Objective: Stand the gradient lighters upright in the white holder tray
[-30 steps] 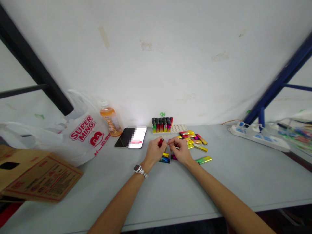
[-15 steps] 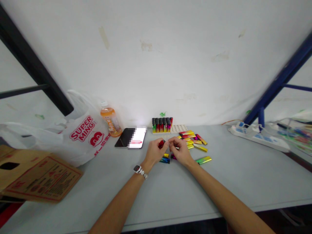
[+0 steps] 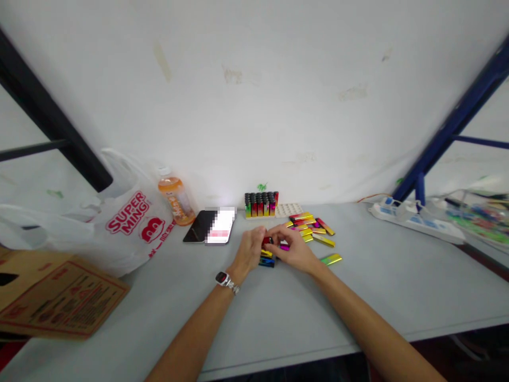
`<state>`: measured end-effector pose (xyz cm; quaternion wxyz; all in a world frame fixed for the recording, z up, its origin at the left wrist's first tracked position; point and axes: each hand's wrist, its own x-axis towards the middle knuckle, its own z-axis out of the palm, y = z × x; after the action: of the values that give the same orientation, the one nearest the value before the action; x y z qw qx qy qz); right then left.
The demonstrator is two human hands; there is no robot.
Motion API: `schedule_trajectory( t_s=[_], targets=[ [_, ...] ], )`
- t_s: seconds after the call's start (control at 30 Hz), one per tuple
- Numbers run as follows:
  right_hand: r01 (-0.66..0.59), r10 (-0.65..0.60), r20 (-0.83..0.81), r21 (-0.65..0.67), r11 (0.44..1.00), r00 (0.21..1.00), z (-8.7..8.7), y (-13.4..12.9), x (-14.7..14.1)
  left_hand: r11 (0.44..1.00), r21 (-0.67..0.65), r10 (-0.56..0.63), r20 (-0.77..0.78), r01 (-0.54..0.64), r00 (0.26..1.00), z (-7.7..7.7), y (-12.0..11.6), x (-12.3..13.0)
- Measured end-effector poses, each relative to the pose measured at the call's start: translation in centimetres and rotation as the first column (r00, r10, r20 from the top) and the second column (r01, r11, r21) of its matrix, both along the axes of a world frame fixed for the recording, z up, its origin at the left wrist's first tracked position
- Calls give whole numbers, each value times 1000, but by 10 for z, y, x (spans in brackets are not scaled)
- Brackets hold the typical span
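Observation:
A red lighter-like piece (image 3: 267, 241) with a dark end sits between my two hands. My left hand (image 3: 250, 249) is closed on it from the left, a watch on its wrist. My right hand (image 3: 292, 248) pinches its dark end from the right. Just below lie blue and yellow pieces (image 3: 266, 262). Shiny yellow, red and pink pieces (image 3: 305, 232) are scattered right of my hands, with a green-yellow one (image 3: 331, 259) nearer the front. Behind, black-topped colored lighters (image 3: 260, 206) stand upright in rows, beside a white tray with holes (image 3: 289, 210).
A tablet or phone (image 3: 201, 226) lies left of the hands. Farther left are an orange drink bottle (image 3: 177, 201), a white plastic bag (image 3: 131, 233) and a cardboard box (image 3: 67, 297). A white power strip (image 3: 417, 221) lies at the right.
My right hand has moved left against the red piece and my left hand. The red piece now lies more level between them. The whole view has shifted slightly.

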<state>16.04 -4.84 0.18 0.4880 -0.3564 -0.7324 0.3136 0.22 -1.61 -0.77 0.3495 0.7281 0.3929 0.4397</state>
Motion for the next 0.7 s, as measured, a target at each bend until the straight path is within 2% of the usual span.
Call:
schedule_trajectory(
  t_s=[0.17, 0.23, 0.3, 0.4, 0.47, 0.53, 0.63, 0.7],
  targets=[
    [-114, 118, 71, -49, 992, 991, 8, -15, 9, 996, -26, -86, -17, 85, 996, 3, 0, 9],
    [-80, 81, 91, -9, 997, 993, 10, -16, 13, 994, -37, -98, 17, 99, 995, 4, 1, 15],
    [13, -19, 88, 65, 998, 996, 12, -10, 20, 997, -9, -79, 50, 79, 996, 4, 2, 19],
    [182, -182, -11, 129, 975, 983, 10, 8, 34, 993, 116, -27, 75, 18, 997, 4, 5, 20],
    [245, -240, -109, 35, 969, 965, 9, 25, 46, 983, 181, 11, 77, -25, 997, 4, 7, 18],
    [280, -284, -107, -50, 959, 953, 7, 46, 56, 978, 205, 37, 69, -51, 997, 4, 8, 15],
    [399, -396, -103, 10, 917, 913, 5, 78, 67, 969, 236, 64, 32, -70, 997, 4, 8, 14],
    [430, -427, -72, 48, 901, 902, 5, 99, 69, 964, 256, 77, -20, -69, 997, 3, 9, 15]
  ],
)
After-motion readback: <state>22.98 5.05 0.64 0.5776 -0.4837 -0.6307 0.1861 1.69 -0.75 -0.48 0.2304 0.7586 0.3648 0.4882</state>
